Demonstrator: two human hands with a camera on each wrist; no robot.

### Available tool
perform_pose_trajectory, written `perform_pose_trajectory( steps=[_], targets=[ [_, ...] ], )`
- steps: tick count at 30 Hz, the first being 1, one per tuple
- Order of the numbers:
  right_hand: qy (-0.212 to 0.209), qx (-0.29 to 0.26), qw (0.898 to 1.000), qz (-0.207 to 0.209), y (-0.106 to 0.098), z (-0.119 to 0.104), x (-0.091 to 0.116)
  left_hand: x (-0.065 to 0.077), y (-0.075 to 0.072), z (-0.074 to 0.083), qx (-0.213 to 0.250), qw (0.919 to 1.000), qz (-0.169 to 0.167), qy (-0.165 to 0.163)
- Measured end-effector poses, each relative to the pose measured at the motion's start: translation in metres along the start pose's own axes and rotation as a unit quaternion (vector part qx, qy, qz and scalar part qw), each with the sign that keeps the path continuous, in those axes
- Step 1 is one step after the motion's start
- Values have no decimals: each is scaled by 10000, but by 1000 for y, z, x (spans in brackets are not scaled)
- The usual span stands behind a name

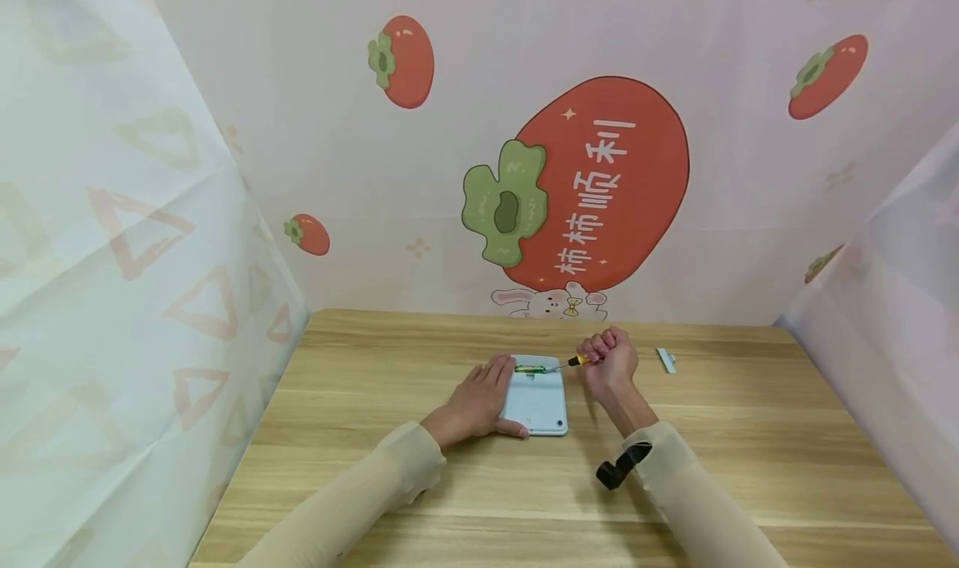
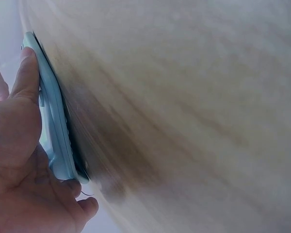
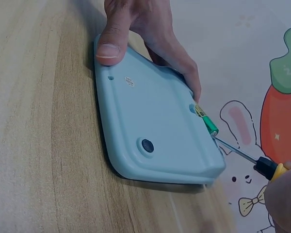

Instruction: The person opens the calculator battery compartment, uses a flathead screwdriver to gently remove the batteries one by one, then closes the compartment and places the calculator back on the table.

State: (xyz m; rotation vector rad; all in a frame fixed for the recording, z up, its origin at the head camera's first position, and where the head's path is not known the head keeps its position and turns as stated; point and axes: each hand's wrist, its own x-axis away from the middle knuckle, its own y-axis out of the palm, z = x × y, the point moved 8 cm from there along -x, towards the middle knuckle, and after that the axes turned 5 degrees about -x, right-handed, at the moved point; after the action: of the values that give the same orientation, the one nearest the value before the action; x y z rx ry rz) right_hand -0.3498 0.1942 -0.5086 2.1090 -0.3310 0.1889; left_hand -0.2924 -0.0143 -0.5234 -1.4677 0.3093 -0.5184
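Left hand (image 2: 14, 155) on pale-blue, round-cornered device (image 3: 157, 114), green battery (image 3: 208, 124) near one edge

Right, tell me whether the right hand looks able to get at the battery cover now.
Probably yes: nothing visible stands between the right hand and the battery cover on the table. Its fingers grip the screwdriver, though, so it would likely have to put that down first.

White lettering “柿柿顺利” (image 1: 597, 190) on the large printed red persimmon (image 1: 633, 185)
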Motion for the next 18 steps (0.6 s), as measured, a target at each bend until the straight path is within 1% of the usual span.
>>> perform_pose_trajectory(
  steps=[5,8,13,18],
  targets=[
    [4,-64,10000,8,3,0,0,-2,4,-1,-55,10000,-49,-23],
    [32,-8,10000,2,5,-2,0,-2,4,-2,-65,10000,-48,-23],
    [111,241,9996,-62,9,-5,0,-2,4,-2,-1,10000,-46,-8],
    [142,572,9978,-298,17,-9,-1,-1,5,-3,38,10000,-35,-18]
  ],
)
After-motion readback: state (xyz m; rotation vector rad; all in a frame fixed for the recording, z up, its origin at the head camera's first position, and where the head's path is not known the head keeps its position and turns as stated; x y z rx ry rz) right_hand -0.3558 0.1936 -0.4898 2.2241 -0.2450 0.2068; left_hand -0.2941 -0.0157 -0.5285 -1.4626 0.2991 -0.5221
